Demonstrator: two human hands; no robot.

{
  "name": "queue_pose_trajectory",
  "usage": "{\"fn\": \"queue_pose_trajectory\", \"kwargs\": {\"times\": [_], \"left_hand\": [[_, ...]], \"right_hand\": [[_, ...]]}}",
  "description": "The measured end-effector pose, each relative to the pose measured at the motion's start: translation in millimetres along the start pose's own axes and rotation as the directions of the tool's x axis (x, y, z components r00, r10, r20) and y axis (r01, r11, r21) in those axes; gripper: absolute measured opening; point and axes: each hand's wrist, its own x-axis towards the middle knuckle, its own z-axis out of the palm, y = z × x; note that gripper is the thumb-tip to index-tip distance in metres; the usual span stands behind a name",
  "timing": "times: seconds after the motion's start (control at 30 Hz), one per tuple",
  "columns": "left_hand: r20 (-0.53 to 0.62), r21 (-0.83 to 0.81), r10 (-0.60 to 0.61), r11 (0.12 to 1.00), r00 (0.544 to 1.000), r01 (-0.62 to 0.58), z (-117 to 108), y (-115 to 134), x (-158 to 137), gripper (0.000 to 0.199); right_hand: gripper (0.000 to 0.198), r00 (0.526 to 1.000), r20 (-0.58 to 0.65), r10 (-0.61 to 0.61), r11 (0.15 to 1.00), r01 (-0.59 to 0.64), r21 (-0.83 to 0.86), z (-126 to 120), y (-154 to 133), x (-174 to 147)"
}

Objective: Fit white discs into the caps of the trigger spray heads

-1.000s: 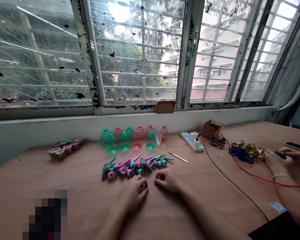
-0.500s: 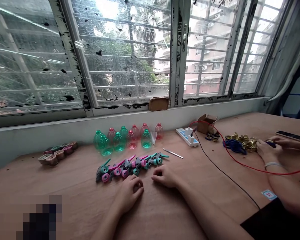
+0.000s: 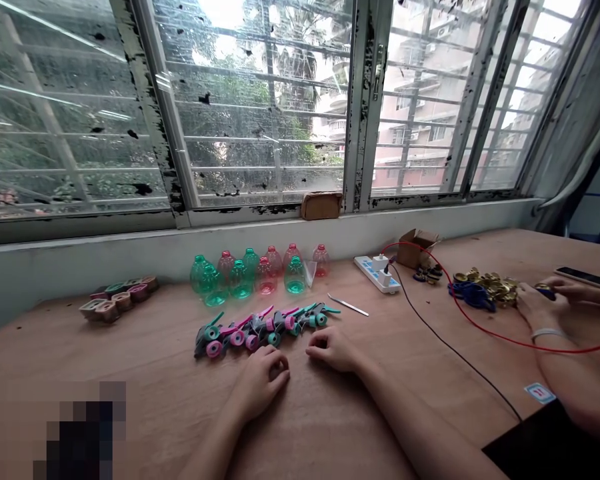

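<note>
My left hand (image 3: 261, 381) rests on the wooden table with its fingers loosely curled and a gap beside the thumb; nothing shows in it. To its right, my right hand (image 3: 334, 349) also lies on the table, fingers bent, thumb and forefinger slightly apart, holding nothing I can see. Just beyond both hands is a row of grey trigger spray heads (image 3: 253, 331) with pink and teal collars and levers. Behind them stand several clear green bottles (image 3: 240, 283) and clear pink bottles (image 3: 266, 277), without tops. A thin, pale, scalpel-like tool (image 3: 349, 305) lies right of the row.
A power strip (image 3: 377, 274) feeds red and black cables across the right side. A small cardboard box (image 3: 416, 248) stands behind it. Far right, a co-worker's hands (image 3: 540, 303) handle a blue piece near gold and blue parts (image 3: 485, 290). Moulded pieces (image 3: 120, 298) lie at left.
The camera view has shifted slightly, so everything sits a little differently in the picture. My hands and the things on the table stay where they were.
</note>
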Motion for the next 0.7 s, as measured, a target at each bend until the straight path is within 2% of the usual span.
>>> {"fn": "queue_pose_trajectory", "kwargs": {"times": [0.7], "left_hand": [[-0.004,0.013,0.011,1.0,1.0,-0.011,2.5,-2.6,-0.9,0.011]], "right_hand": [[0.017,1.0,-0.001,0.004,1.0,-0.004,0.017,-1.2,0.0,-1.9]]}}
